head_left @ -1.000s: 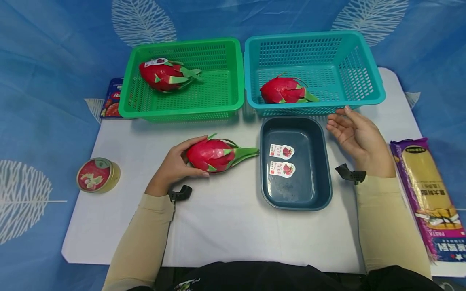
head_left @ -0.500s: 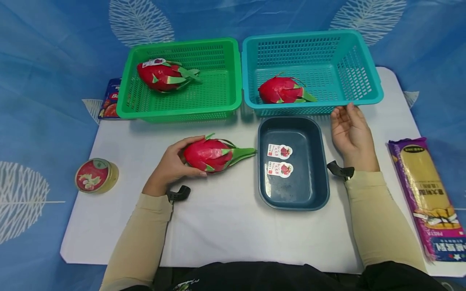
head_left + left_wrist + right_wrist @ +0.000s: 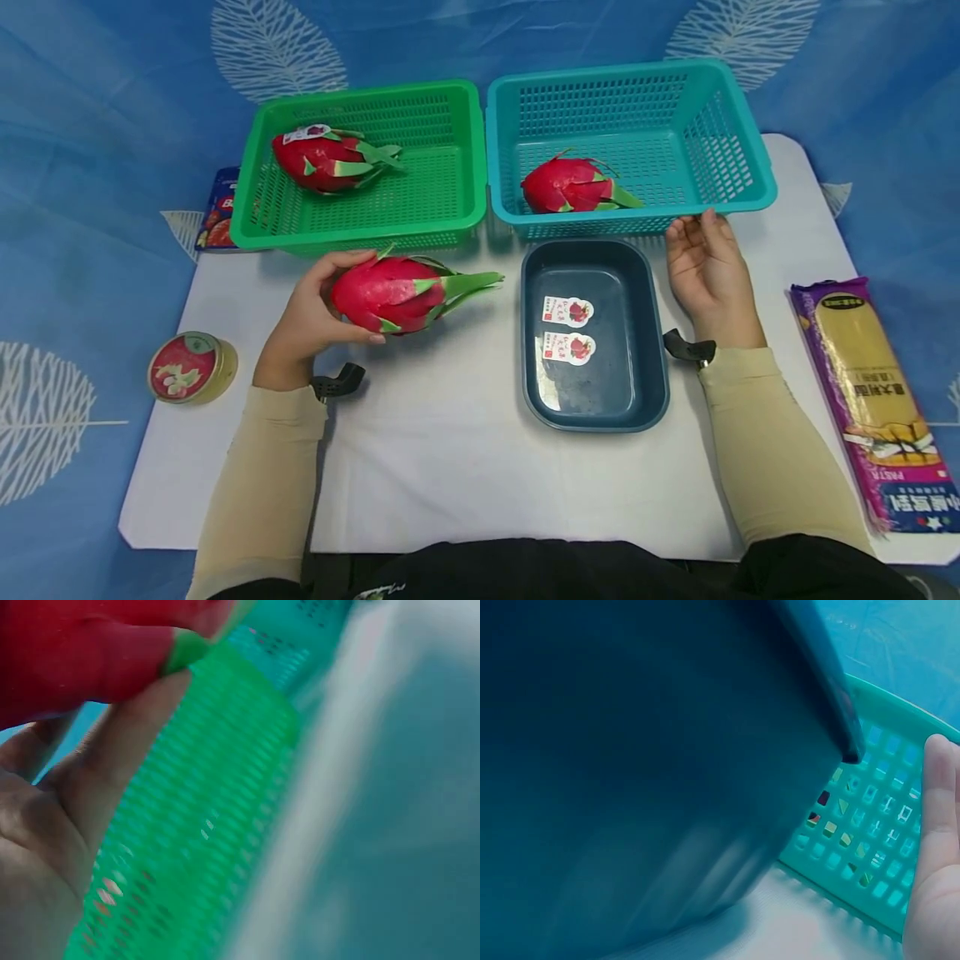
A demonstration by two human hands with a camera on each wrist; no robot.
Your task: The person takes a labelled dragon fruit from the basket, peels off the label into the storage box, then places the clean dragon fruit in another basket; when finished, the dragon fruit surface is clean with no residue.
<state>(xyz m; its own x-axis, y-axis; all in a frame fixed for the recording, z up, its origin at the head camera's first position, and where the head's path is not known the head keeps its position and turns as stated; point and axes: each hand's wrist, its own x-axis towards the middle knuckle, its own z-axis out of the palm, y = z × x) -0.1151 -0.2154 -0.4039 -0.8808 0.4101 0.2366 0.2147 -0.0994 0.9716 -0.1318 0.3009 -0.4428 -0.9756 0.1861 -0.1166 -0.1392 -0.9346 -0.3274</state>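
Observation:
My left hand [image 3: 306, 312] grips a red dragon fruit [image 3: 386, 293] by its rounded end, thumb on the near side and fingers on the far side. Its green leafy tip points right, above the table left of the dark blue tray [image 3: 600, 383]. The left wrist view shows the dragon fruit [image 3: 82, 656] close up over the palm, in front of the green basket [image 3: 195, 795]. My right hand [image 3: 712, 275] is palm up at the front wall of the teal basket [image 3: 735, 204], with loosely bent fingers. In the right wrist view its thumb [image 3: 939, 802] lies right at that basket's rim.
One dragon fruit [image 3: 330, 162] with a label lies in the green basket [image 3: 367, 233], another [image 3: 566, 185] in the teal one. Two stickers [image 3: 567, 311] lie in the tray. A round tin [image 3: 191, 367], a blue packet [image 3: 219, 212] and a pasta bag [image 3: 873, 400] lie around the edges.
My left hand has brought the dragon fruit up and to the left, away from the tray. My right hand has turned and come up against the teal basket's front edge.

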